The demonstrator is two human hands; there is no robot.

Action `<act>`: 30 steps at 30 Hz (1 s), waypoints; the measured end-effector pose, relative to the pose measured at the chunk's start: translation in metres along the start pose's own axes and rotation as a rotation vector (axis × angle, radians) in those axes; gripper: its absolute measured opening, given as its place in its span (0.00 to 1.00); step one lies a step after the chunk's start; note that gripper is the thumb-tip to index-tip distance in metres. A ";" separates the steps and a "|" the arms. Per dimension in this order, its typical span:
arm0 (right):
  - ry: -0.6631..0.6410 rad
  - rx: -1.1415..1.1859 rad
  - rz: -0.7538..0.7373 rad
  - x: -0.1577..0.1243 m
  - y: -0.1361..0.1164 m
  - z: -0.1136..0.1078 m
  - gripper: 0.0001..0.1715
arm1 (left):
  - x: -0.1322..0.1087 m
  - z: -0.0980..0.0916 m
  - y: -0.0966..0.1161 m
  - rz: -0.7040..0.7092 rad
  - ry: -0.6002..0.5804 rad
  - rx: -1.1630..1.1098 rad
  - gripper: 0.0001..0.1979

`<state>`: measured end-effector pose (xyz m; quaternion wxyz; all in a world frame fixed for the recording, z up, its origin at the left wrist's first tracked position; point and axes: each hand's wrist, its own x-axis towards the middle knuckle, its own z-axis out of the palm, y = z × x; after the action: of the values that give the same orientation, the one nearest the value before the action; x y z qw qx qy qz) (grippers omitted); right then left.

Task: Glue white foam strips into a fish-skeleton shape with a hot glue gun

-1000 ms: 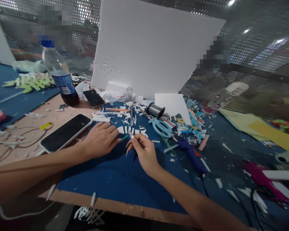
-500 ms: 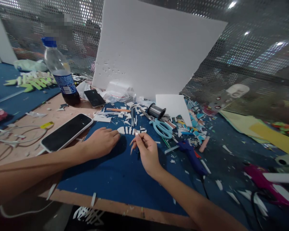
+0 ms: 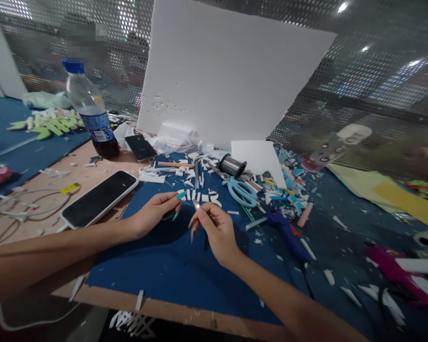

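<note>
My left hand (image 3: pixel 150 214) is lifted slightly over the blue mat (image 3: pixel 171 266), its fingers pinched together; what it holds is too small to name. My right hand (image 3: pixel 216 227) sits just to its right, fingers closed in a pinch on something thin that I cannot make out. The two sets of fingertips nearly meet. Just beyond them lies a row of small white cut pieces (image 3: pixel 199 195) on the mat.
A white-cased phone (image 3: pixel 99 198) lies left of my hands, a second dark phone (image 3: pixel 140 146) and a water bottle (image 3: pixel 91 111) behind it. Blue scissors (image 3: pixel 239 189), a wire spool (image 3: pixel 232 165), a blue glue gun (image 3: pixel 287 232), a big white foam board (image 3: pixel 228 71) and many scraps surround the mat.
My left hand has lifted off the mat, where it lay flat, and closed into a pinch. My right hand stayed beside it, fingers still pinched.
</note>
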<state>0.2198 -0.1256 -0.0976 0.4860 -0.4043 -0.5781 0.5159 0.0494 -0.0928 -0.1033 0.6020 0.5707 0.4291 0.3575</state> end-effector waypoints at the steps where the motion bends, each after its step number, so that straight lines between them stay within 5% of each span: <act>1: -0.005 -0.017 -0.006 0.000 0.000 0.000 0.18 | 0.000 0.000 0.000 0.005 -0.003 -0.001 0.18; 30: -0.032 -0.090 -0.015 -0.004 -0.002 -0.002 0.18 | 0.000 -0.001 0.005 -0.043 0.004 -0.082 0.17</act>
<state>0.2227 -0.1290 -0.0965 0.4619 -0.4131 -0.6116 0.4919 0.0486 -0.0924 -0.0984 0.6315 0.5354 0.4276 0.3630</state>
